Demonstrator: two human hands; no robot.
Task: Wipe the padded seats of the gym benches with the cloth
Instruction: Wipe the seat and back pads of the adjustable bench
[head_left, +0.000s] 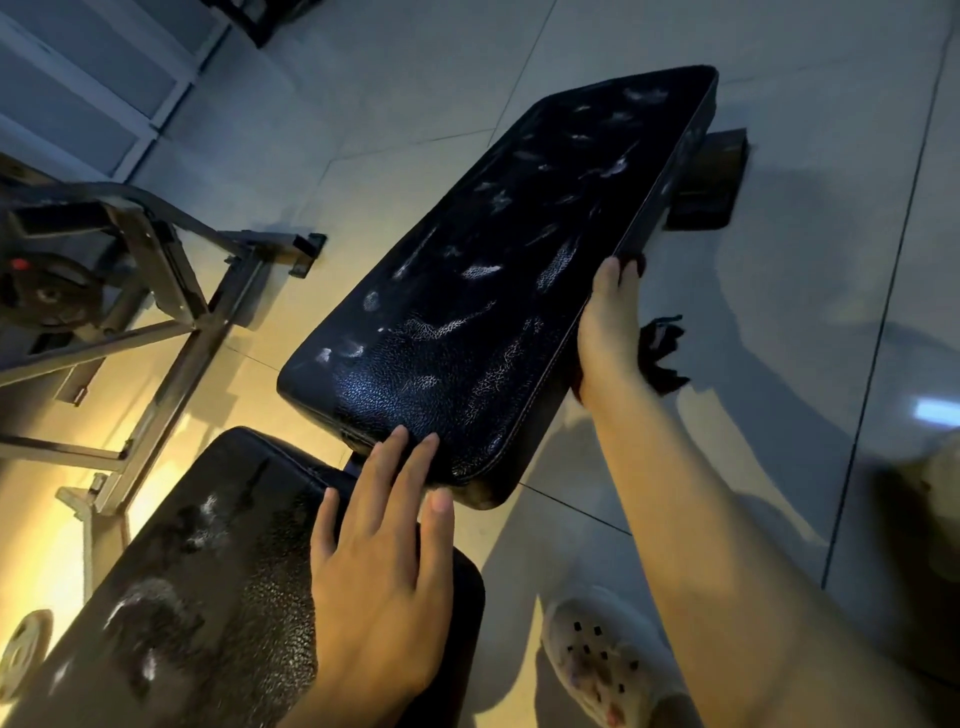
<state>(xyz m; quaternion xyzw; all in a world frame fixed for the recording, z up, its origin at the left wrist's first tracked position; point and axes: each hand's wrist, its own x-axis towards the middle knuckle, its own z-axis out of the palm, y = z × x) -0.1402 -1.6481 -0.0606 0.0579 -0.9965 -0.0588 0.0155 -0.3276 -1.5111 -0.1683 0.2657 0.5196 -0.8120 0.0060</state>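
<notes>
A long black padded seat (498, 270) runs diagonally from frame centre toward the upper right, its cracked vinyl streaked with whitish smears. A second black seat (218, 587) fills the lower left, also blotched white (its near end runs out of frame). A dark cloth (662, 353) hangs just off the long seat's right edge, right of centre, mostly hidden.

Metal rack (156, 291) w/ plate (47, 291), clog (597, 660) on floor.
</notes>
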